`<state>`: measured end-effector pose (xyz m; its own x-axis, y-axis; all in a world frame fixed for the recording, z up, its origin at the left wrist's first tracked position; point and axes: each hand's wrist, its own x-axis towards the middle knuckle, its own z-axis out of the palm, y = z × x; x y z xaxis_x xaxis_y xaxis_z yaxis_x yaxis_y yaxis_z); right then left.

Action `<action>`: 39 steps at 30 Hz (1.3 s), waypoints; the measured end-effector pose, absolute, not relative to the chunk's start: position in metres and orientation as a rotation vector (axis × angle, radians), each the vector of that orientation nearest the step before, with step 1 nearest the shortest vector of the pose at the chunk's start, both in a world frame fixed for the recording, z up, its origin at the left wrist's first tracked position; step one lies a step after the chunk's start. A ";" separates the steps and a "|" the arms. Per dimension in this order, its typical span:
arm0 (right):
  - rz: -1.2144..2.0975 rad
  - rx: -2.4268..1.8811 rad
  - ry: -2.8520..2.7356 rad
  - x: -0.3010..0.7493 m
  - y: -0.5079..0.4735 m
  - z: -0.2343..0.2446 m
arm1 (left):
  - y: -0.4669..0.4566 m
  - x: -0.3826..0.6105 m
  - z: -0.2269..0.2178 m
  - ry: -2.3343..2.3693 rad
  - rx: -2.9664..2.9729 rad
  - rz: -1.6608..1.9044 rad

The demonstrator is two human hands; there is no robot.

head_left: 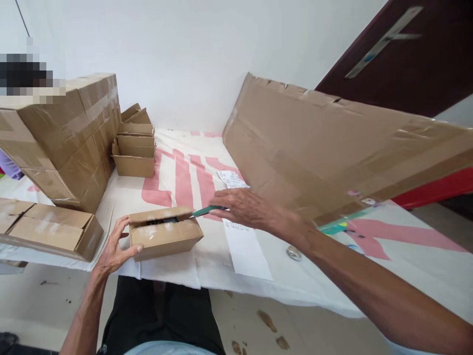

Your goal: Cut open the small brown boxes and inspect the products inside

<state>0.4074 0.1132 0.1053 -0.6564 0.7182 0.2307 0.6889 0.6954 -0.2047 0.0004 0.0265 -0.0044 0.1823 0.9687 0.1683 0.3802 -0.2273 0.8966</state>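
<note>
A small cardboard box (171, 239) lies near the front edge of the table, a gap running between its top flaps with something dark inside. My left hand (116, 249) grips its left end, thumb on the near side and fingers behind. In my right hand (242, 207) is a green-handled knife (209, 211), its tip at the right end of the gap. Whether the blade is inside the box I cannot tell. Under and beside my right hand lie white paper sheets (247, 251).
Large taped cartons (70, 133) are stacked at the left, beside small open boxes (133, 162). Another closed box (50, 229) lies at the front left. A big cardboard panel (332, 153) leans at the right. A small round shiny object (294, 253) sits near my right forearm.
</note>
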 end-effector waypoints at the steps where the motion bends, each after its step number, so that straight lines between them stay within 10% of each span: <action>1: 0.138 -1.154 -2.581 0.415 0.110 0.103 | 0.027 0.000 -0.004 1.284 1.725 1.027; 17: 0.254 -1.622 -1.736 0.368 0.012 -0.122 | 0.037 -0.006 0.020 1.211 1.842 0.868; 30: 0.226 -1.131 -2.197 0.321 0.049 0.022 | 0.037 -0.014 0.024 1.219 1.855 0.863; 39: -0.174 -0.842 -2.128 0.314 0.028 0.030 | 0.030 -0.028 0.019 1.167 1.668 0.881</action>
